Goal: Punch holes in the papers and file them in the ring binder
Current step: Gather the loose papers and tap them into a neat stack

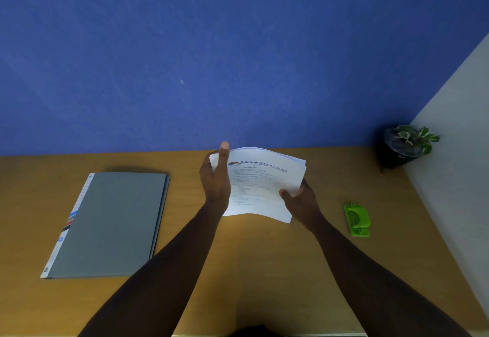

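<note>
White papers [260, 186], a small stack with a printed heading on the top sheet, are held up off the wooden bench [238, 270] at about the middle of the view, tilted so the print faces the person. Holding them between both hands like this looks like squaring the edges before punching, so the holes would line up through every sheet; that is a judgement, not something shown.

At 9 o'clock of the stack, the left hand [215, 180] stands edge-on against the left side of the sheets. Its thumb lies across the front of the top corner and the fingers are hidden behind the paper, so it appears to clasp that edge, though how tightly cannot be told. At 4 o'clock of the stack, the right hand [299, 199] pinches the lower right corner, thumb on the front and fingers curled underneath.

Well out at 9 o'clock from the papers, the grey ring binder [111, 223] lies flat and closed on the bench, spine label to the left, so filing has not begun. At 3 o'clock, near the right hand but apart from it, sits the green hole punch [356, 219], within easy reach and untouched. A potted plant [407, 146] stands in the far corner at 2 o'clock, against the blue wall [238, 45].
</note>
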